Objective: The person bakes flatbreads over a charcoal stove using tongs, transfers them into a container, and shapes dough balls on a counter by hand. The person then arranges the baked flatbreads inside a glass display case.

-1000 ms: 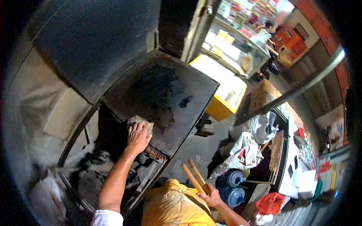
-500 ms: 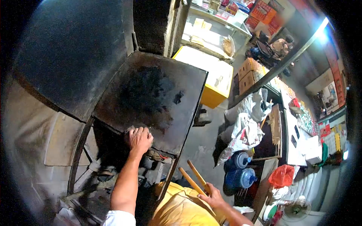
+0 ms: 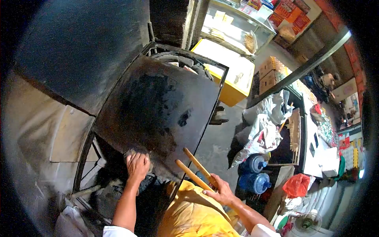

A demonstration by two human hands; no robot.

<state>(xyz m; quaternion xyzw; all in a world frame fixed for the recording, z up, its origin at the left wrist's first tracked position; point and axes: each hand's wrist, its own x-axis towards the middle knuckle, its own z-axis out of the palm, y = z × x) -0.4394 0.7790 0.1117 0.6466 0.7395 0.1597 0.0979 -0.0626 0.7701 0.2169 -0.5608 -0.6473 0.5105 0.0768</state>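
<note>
A soot-dark flat plate [image 3: 146, 106] lies on a black frame in front of me. At its near edge my left hand [image 3: 138, 168] has its fingers curled over, with a greyish lump, perhaps a rag, under them. Past the plate's far edge a gap shows part of a round dark rim [image 3: 177, 59] and small pale pieces that I cannot make out. My right hand [image 3: 221, 191] is closed around two wooden sticks [image 3: 194, 173], their free ends pointing up-left over the plate's near right corner.
A tall dark panel [image 3: 83, 51] rises on the left. Beyond the frame stands a yellow box [image 3: 229, 94]. To the right are blue water bottles [image 3: 254, 182], a white sack [image 3: 260, 134], a red bag [image 3: 296, 185] and a fan [image 3: 308, 223]. Yellow cloth [image 3: 193, 213] covers my lap.
The plate has slid toward me with my left hand at its near edge, uncovering the gap and round rim at the far end. My right hand still holds the sticks.
</note>
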